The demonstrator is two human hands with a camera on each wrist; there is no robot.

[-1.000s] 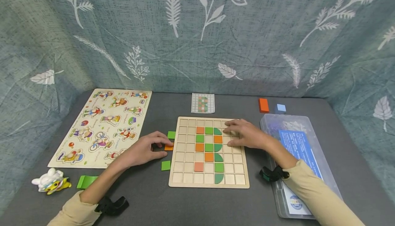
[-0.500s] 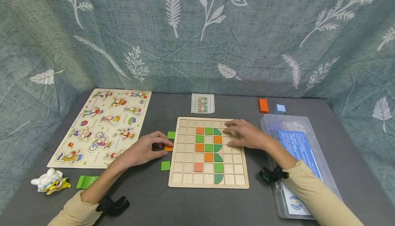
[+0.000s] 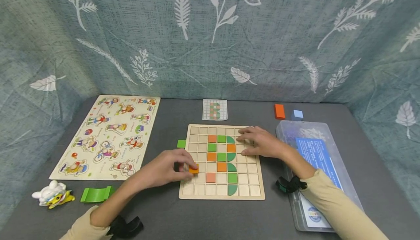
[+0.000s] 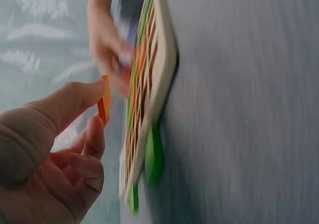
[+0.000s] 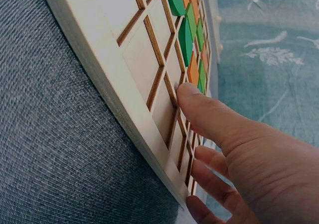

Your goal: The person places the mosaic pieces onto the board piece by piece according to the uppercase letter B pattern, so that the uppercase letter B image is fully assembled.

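Note:
My left hand [image 3: 172, 169] pinches an orange square tile [image 3: 194, 169] between thumb and fingertips, over the left part of a wooden grid board [image 3: 252, 192]. In the left wrist view the orange tile [image 4: 104, 99] stands on edge in the pinch, apart from the board. Orange, pink and green squares and dark green quarter-round tiles [image 3: 232, 167] fill several cells in the board's middle. My right hand [image 3: 262, 143] rests at the board's upper right with fingers spread; its thumb and fingertips lie on bare cells in the right wrist view. One loose green tile [image 3: 181, 144] lies by the board's left edge.
Behind the board lies a small pattern card [image 3: 214, 109]. A picture puzzle board [image 3: 108, 134], a toy figure [image 3: 54, 194] and a green block [image 3: 96, 194] are on the left. To the right are a plastic case [image 3: 319, 174], an orange block [image 3: 279, 111] and a blue cube [image 3: 297, 115].
My left hand has picked up the orange tile from beside the board and carried it right and nearer, over the board. The right hand has stayed in place.

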